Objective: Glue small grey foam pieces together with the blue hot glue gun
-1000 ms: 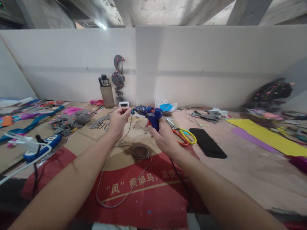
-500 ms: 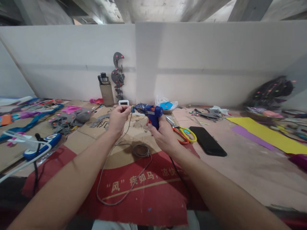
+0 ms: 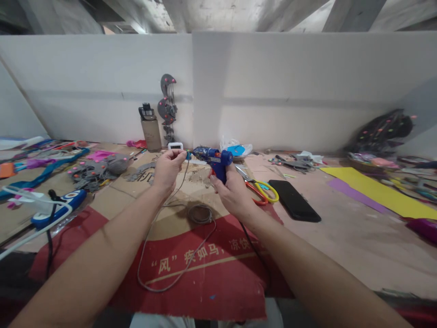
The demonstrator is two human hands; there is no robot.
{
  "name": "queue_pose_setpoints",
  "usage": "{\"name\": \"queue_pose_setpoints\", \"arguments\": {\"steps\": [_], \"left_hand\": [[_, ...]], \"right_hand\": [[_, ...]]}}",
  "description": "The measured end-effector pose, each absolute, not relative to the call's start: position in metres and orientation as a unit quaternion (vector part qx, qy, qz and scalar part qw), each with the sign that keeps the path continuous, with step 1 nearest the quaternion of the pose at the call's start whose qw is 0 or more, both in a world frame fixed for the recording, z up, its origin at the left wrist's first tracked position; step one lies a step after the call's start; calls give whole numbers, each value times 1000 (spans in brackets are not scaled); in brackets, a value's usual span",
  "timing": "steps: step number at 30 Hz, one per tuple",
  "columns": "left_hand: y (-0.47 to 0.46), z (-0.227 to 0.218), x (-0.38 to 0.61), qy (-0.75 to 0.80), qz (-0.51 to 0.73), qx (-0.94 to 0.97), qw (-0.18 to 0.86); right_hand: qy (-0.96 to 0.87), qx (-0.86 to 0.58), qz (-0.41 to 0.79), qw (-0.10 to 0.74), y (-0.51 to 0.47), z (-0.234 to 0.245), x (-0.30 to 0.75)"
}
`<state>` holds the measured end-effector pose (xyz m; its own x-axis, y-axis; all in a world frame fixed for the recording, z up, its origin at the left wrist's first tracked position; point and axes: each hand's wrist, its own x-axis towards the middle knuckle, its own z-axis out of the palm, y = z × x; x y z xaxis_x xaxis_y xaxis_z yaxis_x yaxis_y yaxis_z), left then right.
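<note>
My right hand (image 3: 232, 184) is wrapped round the handle of a blue hot glue gun (image 3: 218, 159), whose nozzle points left. Opposite the nozzle, my left hand (image 3: 170, 168) pinches the end of a thin grey cord (image 3: 186, 175) between thumb and fingertips. A small blue-green bit shows at those fingertips; I cannot tell what it is. From there the cord runs down to a loose coil (image 3: 200, 213) and a wide loop on the red and brown cardboard (image 3: 205, 291). A dark power cable (image 3: 254, 248) trails below my right hand.
Orange- and yellow-handled scissors (image 3: 266, 193) and a black phone (image 3: 294, 200) lie to the right. A bottle (image 3: 150, 130) stands by the wall. Grey cut pieces (image 3: 99, 171) and a blue power strip (image 3: 59, 209) are at the left; yellow sheet (image 3: 378, 191) at far right.
The glue gun's nozzle has drawn slightly away from my left fingertips, leaving a small gap. Both hands keep their grips, and the rest has hardly shifted.
</note>
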<state>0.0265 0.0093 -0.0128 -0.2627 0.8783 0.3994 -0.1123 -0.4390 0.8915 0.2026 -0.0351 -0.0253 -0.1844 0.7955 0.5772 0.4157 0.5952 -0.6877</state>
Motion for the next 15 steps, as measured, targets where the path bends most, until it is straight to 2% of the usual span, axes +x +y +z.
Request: {"name": "queue_pose_setpoints", "arguments": {"steps": [4, 9, 12, 15], "left_hand": [[9, -12, 26, 387, 697, 479, 366], [10, -12, 26, 375, 700, 482, 371], [9, -11, 26, 386, 694, 516, 322], [3, -9, 26, 414, 671, 579, 207]], "right_hand": [[-725, -405, 233, 506, -32, -28, 204], [-639, -446, 381, 497, -14, -33, 206], [-644, -540, 367, 399, 4, -39, 212], [-706, -627, 215, 251, 14, -44, 220]]}}
